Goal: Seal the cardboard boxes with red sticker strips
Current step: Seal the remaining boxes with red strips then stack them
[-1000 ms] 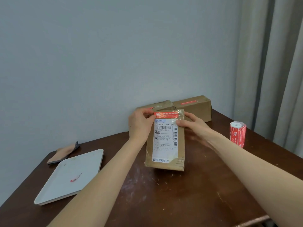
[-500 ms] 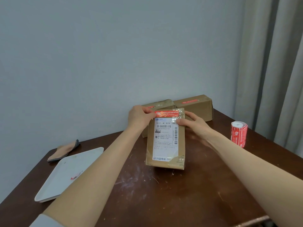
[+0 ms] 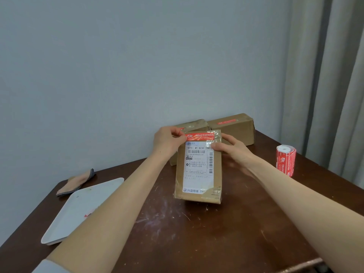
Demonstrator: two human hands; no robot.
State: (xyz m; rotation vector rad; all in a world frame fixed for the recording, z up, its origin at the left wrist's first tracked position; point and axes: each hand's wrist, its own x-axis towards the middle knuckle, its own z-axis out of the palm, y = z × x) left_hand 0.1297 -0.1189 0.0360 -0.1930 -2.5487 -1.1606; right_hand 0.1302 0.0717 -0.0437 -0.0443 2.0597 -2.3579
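We kept left hand (image 3: 169,139) pinching red sticker strip (image 3: 200,136) end; right hand (image 3: 231,147) gripped cardboard box (image 3: 199,170) unchanged; strip nearly pressed flat.

Rear box (image 3: 194,126) mostly hidden behind left hand (image 3: 167,139) and held box (image 3: 198,168). Label txt below grip too small to be read. White tray (image 3: 78,205) partly covered by left forearm.

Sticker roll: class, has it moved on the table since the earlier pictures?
No. The sticker roll stands at the same spot by the table's right edge; only the camera shifted.
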